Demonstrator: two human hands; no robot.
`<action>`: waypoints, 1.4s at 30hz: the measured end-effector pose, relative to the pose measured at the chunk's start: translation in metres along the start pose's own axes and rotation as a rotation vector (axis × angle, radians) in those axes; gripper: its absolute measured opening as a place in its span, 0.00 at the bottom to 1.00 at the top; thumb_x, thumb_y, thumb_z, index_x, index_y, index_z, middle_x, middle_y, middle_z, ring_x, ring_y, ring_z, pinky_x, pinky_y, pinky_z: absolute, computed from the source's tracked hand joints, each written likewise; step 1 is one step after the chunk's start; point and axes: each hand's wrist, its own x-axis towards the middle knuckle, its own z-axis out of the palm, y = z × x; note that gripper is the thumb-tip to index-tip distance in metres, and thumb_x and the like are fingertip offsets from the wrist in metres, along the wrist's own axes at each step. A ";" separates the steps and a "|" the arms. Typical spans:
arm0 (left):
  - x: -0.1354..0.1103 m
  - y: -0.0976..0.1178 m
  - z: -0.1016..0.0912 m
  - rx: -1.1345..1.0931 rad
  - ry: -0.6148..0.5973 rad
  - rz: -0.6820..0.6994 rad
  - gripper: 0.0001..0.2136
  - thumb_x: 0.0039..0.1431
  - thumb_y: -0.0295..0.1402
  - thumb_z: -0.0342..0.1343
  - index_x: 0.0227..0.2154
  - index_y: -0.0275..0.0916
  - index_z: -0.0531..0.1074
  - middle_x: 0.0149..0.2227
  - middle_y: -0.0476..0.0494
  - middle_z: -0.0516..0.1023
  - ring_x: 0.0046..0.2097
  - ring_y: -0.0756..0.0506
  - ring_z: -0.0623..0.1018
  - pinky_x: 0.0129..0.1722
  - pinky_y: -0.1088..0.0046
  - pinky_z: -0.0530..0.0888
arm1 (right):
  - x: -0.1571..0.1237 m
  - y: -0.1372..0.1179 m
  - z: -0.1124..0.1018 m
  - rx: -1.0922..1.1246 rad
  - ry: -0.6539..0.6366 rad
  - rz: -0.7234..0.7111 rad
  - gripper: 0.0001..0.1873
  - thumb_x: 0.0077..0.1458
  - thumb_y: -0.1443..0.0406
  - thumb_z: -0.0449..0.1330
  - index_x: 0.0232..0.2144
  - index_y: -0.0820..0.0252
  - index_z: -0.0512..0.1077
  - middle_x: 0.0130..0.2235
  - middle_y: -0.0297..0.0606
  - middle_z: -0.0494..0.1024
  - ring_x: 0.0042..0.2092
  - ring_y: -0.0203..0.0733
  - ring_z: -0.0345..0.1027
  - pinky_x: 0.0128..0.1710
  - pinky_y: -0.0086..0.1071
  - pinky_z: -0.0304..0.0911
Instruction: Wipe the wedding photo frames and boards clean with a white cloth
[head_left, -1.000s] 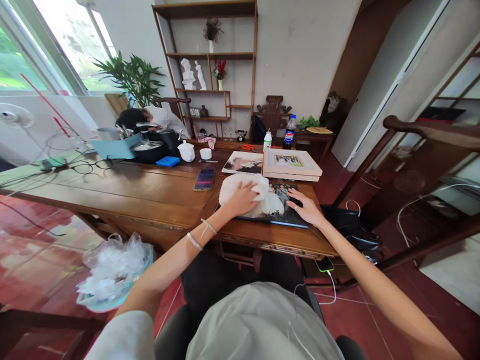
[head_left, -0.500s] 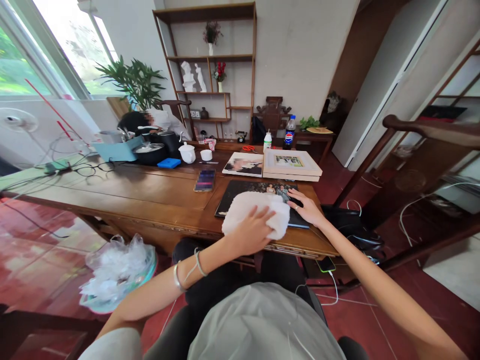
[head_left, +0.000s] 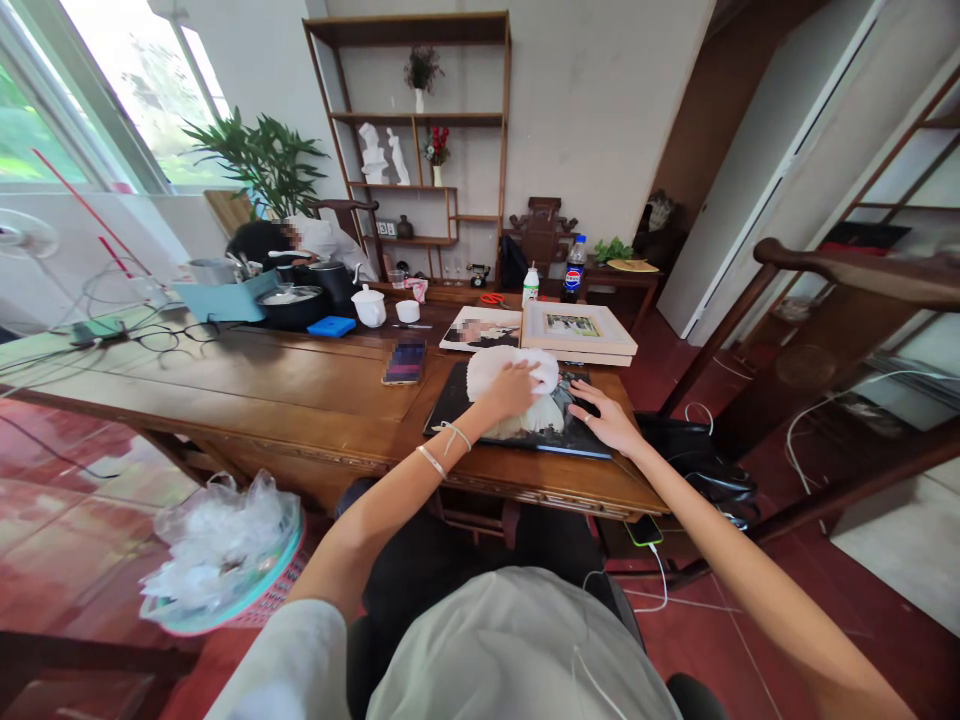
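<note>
A dark glossy photo print (head_left: 457, 405) lies flat at the near edge of the long wooden table (head_left: 285, 385). My left hand (head_left: 512, 389) presses a crumpled white cloth (head_left: 510, 366) onto the far part of the print, fingers curled over the cloth. My right hand (head_left: 609, 419) rests flat on the print's right side with fingers spread, holding nothing.
Behind the print lie a framed picture (head_left: 577, 330) and another photo (head_left: 480, 328). A phone (head_left: 405, 362), teapot (head_left: 369, 305), cups, bottles (head_left: 574, 268) and cables sit farther back. A person sits at the far left end. A bin with plastic bags (head_left: 217, 550) stands on the floor.
My left hand slid the white cloth from the near edge of the print back toward its far side. My right hand stayed pressed on the print.
</note>
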 end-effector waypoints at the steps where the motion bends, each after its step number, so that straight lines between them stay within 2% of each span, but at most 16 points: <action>1: -0.005 0.005 -0.003 0.002 -0.001 0.011 0.15 0.63 0.31 0.46 0.48 0.35 0.72 0.63 0.38 0.61 0.62 0.39 0.63 0.60 0.58 0.61 | 0.000 -0.001 0.000 0.000 -0.002 0.003 0.20 0.55 0.57 0.59 0.50 0.52 0.73 0.59 0.39 0.68 0.63 0.50 0.55 0.64 0.50 0.47; 4: -0.038 0.028 -0.015 0.022 0.010 0.050 0.14 0.63 0.31 0.46 0.45 0.35 0.74 0.61 0.37 0.64 0.60 0.38 0.65 0.57 0.60 0.64 | 0.000 -0.002 0.000 0.004 -0.007 -0.001 0.21 0.56 0.56 0.59 0.50 0.53 0.73 0.59 0.40 0.68 0.63 0.50 0.55 0.64 0.49 0.47; 8: -0.092 0.068 -0.027 0.062 0.045 0.087 0.13 0.61 0.33 0.48 0.41 0.36 0.76 0.61 0.37 0.64 0.59 0.35 0.65 0.55 0.55 0.65 | 0.000 -0.001 0.001 0.003 0.003 -0.023 0.19 0.57 0.57 0.57 0.50 0.53 0.73 0.58 0.40 0.69 0.63 0.49 0.56 0.64 0.49 0.48; 10: -0.105 0.079 -0.028 0.068 0.058 0.076 0.13 0.61 0.34 0.49 0.40 0.36 0.77 0.61 0.37 0.64 0.59 0.34 0.64 0.54 0.54 0.66 | 0.001 0.000 0.001 -0.005 0.009 -0.025 0.18 0.58 0.59 0.55 0.49 0.54 0.74 0.58 0.40 0.70 0.63 0.49 0.56 0.64 0.49 0.48; 13: -0.094 0.073 -0.024 0.039 0.061 0.061 0.12 0.61 0.34 0.49 0.41 0.38 0.77 0.61 0.39 0.63 0.61 0.35 0.63 0.56 0.55 0.64 | 0.001 0.002 0.001 -0.013 0.006 -0.042 0.18 0.58 0.62 0.54 0.50 0.54 0.73 0.58 0.39 0.70 0.63 0.48 0.57 0.64 0.49 0.49; 18: -0.033 0.039 -0.011 -0.007 0.040 0.006 0.13 0.62 0.34 0.49 0.45 0.37 0.75 0.66 0.39 0.54 0.65 0.36 0.56 0.59 0.56 0.61 | 0.000 0.003 0.001 -0.003 0.009 -0.042 0.20 0.57 0.62 0.55 0.52 0.52 0.71 0.59 0.38 0.69 0.63 0.47 0.55 0.64 0.49 0.48; 20: -0.017 0.036 -0.008 -0.024 0.038 -0.066 0.15 0.63 0.35 0.47 0.47 0.36 0.73 0.66 0.37 0.54 0.65 0.35 0.56 0.59 0.54 0.60 | 0.000 0.003 0.001 -0.001 0.006 -0.032 0.22 0.57 0.61 0.54 0.54 0.53 0.69 0.59 0.39 0.68 0.64 0.47 0.54 0.65 0.49 0.47; 22: -0.013 0.041 -0.006 -0.038 0.033 -0.122 0.16 0.64 0.34 0.46 0.49 0.36 0.72 0.65 0.36 0.56 0.64 0.34 0.57 0.60 0.52 0.59 | 0.000 0.005 0.002 0.001 0.009 -0.025 0.22 0.58 0.61 0.54 0.55 0.53 0.69 0.60 0.39 0.67 0.64 0.47 0.53 0.65 0.49 0.46; 26: -0.038 0.077 -0.010 -0.018 0.013 -0.138 0.15 0.62 0.32 0.48 0.48 0.36 0.74 0.64 0.35 0.57 0.64 0.30 0.57 0.58 0.48 0.59 | 0.001 0.009 0.004 0.030 0.031 -0.027 0.21 0.58 0.60 0.53 0.53 0.52 0.70 0.60 0.36 0.67 0.64 0.47 0.53 0.65 0.50 0.45; 31: -0.086 0.135 -0.020 0.002 -0.017 -0.035 0.14 0.61 0.33 0.48 0.44 0.37 0.77 0.64 0.36 0.59 0.64 0.28 0.56 0.57 0.47 0.60 | 0.003 0.013 0.002 0.081 0.017 -0.046 0.21 0.57 0.57 0.55 0.52 0.53 0.72 0.59 0.39 0.69 0.64 0.49 0.53 0.65 0.48 0.48; 34: -0.093 0.147 -0.019 0.004 0.000 0.001 0.14 0.60 0.33 0.48 0.43 0.37 0.77 0.62 0.34 0.61 0.62 0.26 0.59 0.55 0.44 0.62 | 0.003 0.012 0.002 0.086 0.019 -0.042 0.20 0.57 0.57 0.56 0.51 0.53 0.73 0.58 0.39 0.69 0.64 0.49 0.54 0.64 0.49 0.48; 37: -0.078 0.132 -0.010 0.028 0.069 -0.036 0.16 0.60 0.32 0.48 0.47 0.35 0.74 0.60 0.30 0.64 0.61 0.23 0.61 0.55 0.37 0.58 | 0.003 0.010 0.002 0.070 0.019 -0.036 0.20 0.57 0.60 0.55 0.51 0.53 0.72 0.58 0.37 0.69 0.64 0.48 0.54 0.64 0.48 0.49; 42: -0.036 0.085 0.000 0.045 0.091 -0.161 0.17 0.62 0.32 0.46 0.50 0.34 0.72 0.61 0.29 0.62 0.62 0.22 0.58 0.55 0.33 0.56 | 0.002 0.007 0.003 0.039 0.024 -0.035 0.21 0.56 0.64 0.54 0.53 0.54 0.71 0.59 0.38 0.69 0.64 0.47 0.54 0.65 0.49 0.46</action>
